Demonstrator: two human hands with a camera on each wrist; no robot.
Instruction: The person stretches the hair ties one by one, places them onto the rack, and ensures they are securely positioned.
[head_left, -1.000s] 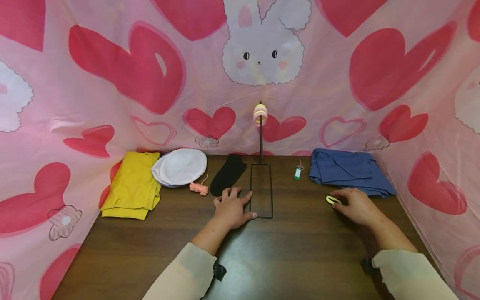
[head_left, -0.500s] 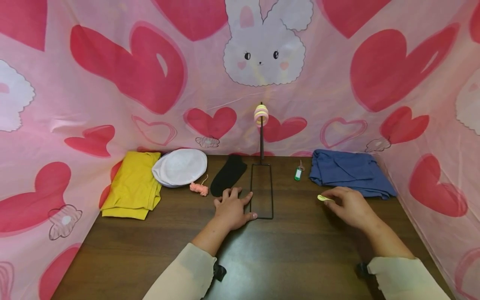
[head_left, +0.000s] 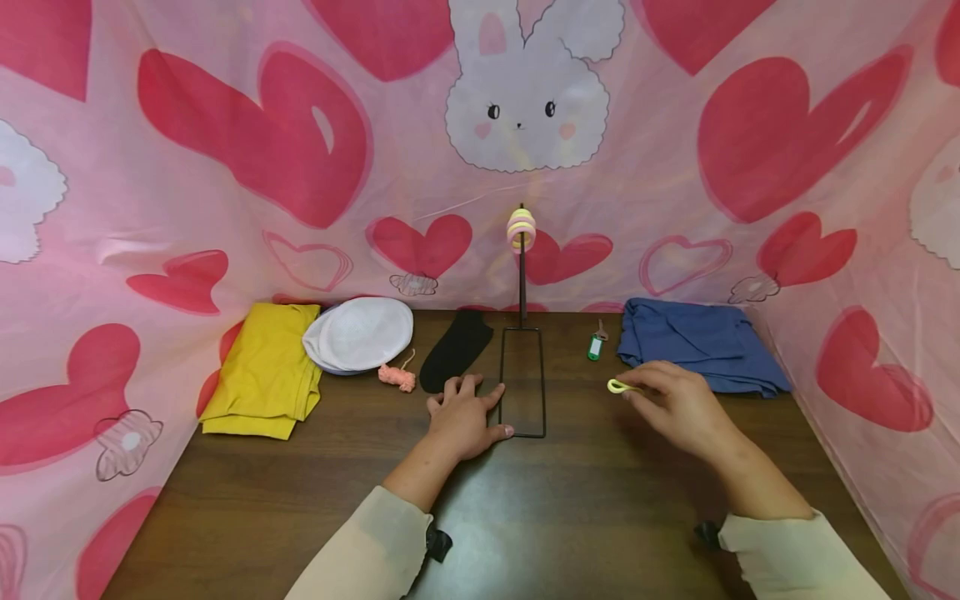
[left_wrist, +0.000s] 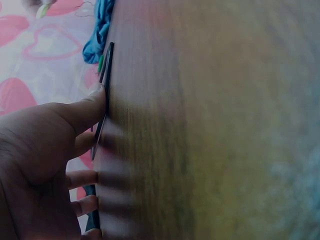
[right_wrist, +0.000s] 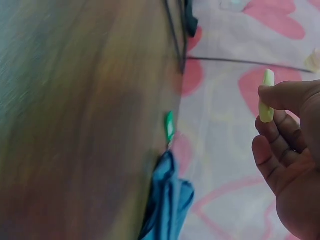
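Note:
My left hand point(head_left: 463, 421) rests with spread fingers on the table. Its thumb and index finger press the left side of the black wire base of a display stand point(head_left: 522, 287). Several yellow and pink hair ties point(head_left: 521, 225) hang in a row on the stand's top arm. To the right, in front of the blue cloth, my right hand point(head_left: 686, 408) pinches a yellow hair tie point(right_wrist: 267, 114) between thumb and fingers. The right wrist view shows that hair tie edge-on, held above the tabletop with the other fingers loosely bent.
A folded yellow cloth point(head_left: 262, 367), white cap point(head_left: 367, 333), coral cord bundle point(head_left: 397, 377) and black sock point(head_left: 456, 350) lie left of the stand. Right of it are a key with green tag point(head_left: 596, 343) and folded blue cloth point(head_left: 697, 342). A pink patterned curtain point(head_left: 420, 183) encloses the table.
My right hand has lifted the yellow hair tie and carried it left, toward the stand. The left hand and the stand have stayed in place.

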